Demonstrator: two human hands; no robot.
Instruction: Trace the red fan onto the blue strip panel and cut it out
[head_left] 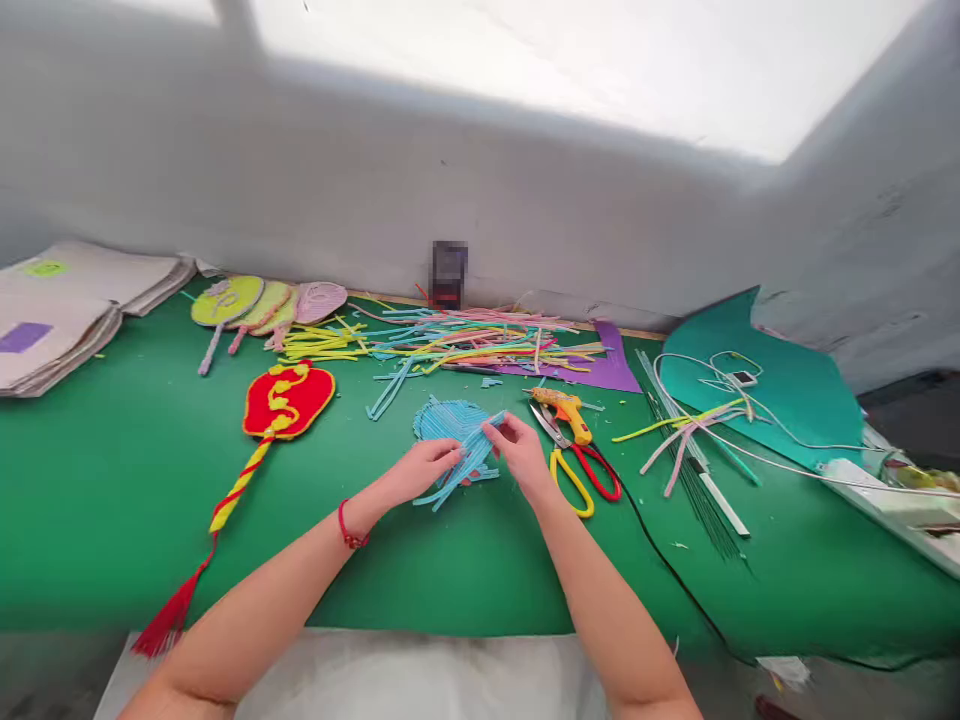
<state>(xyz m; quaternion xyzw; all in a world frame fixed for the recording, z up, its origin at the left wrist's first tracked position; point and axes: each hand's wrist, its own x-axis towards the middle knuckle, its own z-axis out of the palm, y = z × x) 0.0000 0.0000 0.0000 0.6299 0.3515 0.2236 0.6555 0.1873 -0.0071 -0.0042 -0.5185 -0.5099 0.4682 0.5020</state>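
Observation:
A flat fan shape covered in light blue pipe cleaners (452, 425) lies on the green table (112, 500). My left hand (427, 470) rests on its lower edge, fingers curled over the loose blue strands. My right hand (517, 447) pinches the blue strands at the shape's right side. A red bracelet circles my left wrist.
Scissors with yellow and red handles (574, 465) and an orange glue gun (566, 410) lie just right of my hands. A red and yellow fan with a tassel (281, 405) lies to the left. Loose coloured pipe cleaners (465, 345), finished fans (255, 305), teal felt (780, 385) and green wires (690, 480) sit further out.

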